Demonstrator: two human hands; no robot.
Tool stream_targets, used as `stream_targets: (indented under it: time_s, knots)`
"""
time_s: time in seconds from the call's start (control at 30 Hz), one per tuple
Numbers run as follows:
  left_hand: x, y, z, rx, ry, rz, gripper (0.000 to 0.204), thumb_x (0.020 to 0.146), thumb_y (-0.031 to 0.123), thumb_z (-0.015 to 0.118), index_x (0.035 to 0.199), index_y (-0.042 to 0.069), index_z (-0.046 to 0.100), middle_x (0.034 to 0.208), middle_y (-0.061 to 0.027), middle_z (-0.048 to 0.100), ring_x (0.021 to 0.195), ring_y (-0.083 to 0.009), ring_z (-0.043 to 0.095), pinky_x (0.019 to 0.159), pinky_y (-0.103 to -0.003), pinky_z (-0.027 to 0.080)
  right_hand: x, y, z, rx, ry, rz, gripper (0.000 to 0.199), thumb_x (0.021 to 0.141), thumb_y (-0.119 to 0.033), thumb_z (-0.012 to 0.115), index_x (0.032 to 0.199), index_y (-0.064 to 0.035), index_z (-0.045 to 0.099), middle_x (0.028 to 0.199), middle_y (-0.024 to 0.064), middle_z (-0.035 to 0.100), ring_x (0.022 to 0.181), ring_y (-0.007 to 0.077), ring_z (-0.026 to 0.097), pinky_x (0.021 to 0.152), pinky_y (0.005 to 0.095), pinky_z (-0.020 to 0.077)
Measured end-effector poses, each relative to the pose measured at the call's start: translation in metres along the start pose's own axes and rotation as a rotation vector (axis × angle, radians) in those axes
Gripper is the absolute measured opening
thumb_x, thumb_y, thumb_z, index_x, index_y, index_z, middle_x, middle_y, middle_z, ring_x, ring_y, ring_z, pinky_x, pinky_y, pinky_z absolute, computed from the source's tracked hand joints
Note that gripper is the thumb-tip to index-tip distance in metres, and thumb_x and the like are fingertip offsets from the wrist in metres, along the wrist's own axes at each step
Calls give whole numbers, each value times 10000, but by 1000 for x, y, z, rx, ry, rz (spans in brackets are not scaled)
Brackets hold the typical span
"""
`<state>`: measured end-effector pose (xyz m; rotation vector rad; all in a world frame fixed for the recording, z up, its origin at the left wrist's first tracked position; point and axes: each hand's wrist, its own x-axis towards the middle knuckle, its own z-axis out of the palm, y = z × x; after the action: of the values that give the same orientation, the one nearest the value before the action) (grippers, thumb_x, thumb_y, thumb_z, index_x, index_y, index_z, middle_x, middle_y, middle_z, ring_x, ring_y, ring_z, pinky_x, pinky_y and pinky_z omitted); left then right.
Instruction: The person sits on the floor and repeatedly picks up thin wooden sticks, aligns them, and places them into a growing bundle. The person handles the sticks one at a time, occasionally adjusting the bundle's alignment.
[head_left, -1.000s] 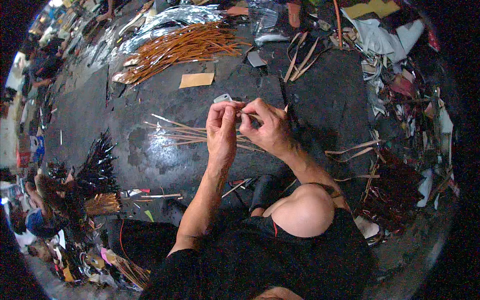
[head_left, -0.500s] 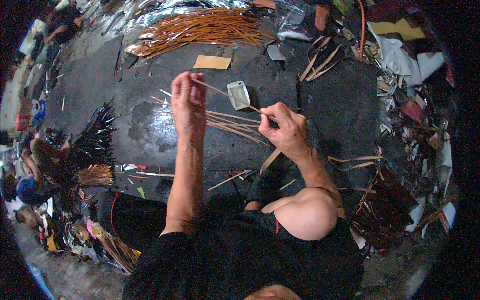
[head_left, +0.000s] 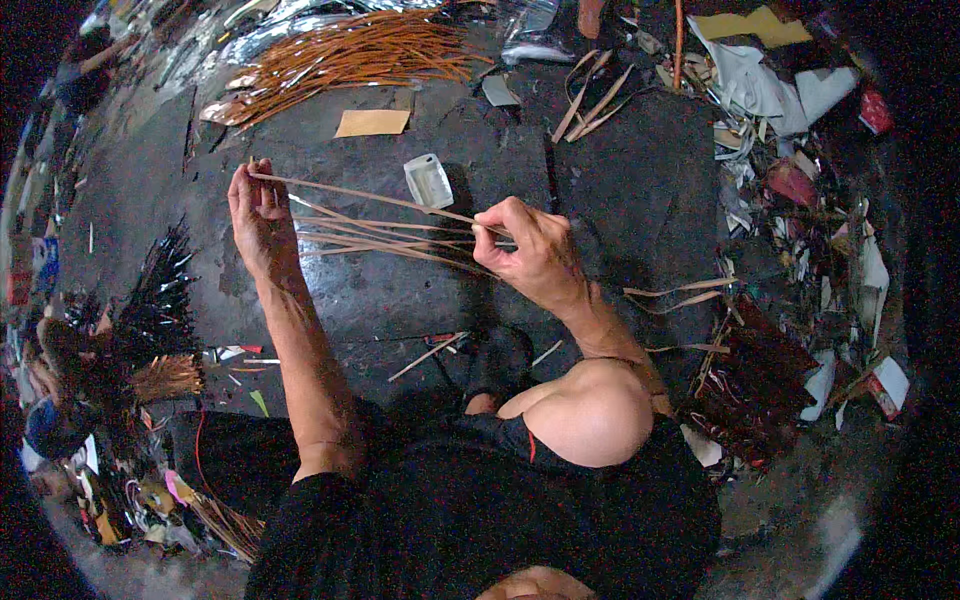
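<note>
A thin tan strip (head_left: 365, 193) is stretched between my two hands above the dark work surface (head_left: 640, 200). My left hand (head_left: 264, 215) is closed at its left end, fingertips pinched together. Thumb and forefinger of my right hand (head_left: 532, 250) pinch the same strip nearer its other end, which my fingers partly hide. Several similar loose strips (head_left: 375, 245) lie beneath it, their right ends running behind my right hand. Just beyond the held strip sits a small white rectangular dish (head_left: 428, 182).
Far off lies a large bundle of orange-brown strands (head_left: 350, 55), with a tan card (head_left: 372, 123) nearer me. Dark bristles (head_left: 160, 290) stand at left. Flat strips (head_left: 597, 95) lie at far right, and scraps (head_left: 790, 190) pile along the right edge.
My left hand has moved left, widening the gap between my hands along the strip. A broad strip seen below my right hand no longer shows. The whole view has shifted somewhat.
</note>
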<state>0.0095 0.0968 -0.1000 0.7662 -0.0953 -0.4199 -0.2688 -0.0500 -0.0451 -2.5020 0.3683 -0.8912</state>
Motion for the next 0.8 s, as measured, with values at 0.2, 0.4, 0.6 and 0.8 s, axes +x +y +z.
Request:
stream_targets:
  time_s: [0.2,0.4,0.6,0.8]
  knots:
    - [20,-1,-24,83,51,25,220,926,194,558,1109,80,515,1084,-61,609,1057,-198,565,874,-336,464,-6,5,-6,-37,-5,7,188,719,-43,701,839,-58,558,748,61,634,654,245,656,566,330,520]
    - [61,9,-74,-28,24,21,231,917,170,571,1119,72,518,1073,-53,600,1040,-211,582,820,-341,509,-13,7,-12,-50,-48,36,187,728,-48,700,838,-60,549,755,63,631,673,243,655,576,332,517]
    - [74,9,-98,18,-49,-13,186,925,189,559,1077,83,550,1033,-57,630,942,-185,613,758,-326,521,-16,9,-18,-71,-72,48,182,738,-55,697,839,-56,545,763,63,632,683,241,651,587,336,514]
    - [119,16,-157,-75,-155,-170,132,932,192,542,1008,89,576,988,-54,649,865,-167,617,744,-319,508,-19,11,-23,-76,-98,70,177,744,-70,699,840,-63,550,766,55,631,677,239,646,589,339,509]
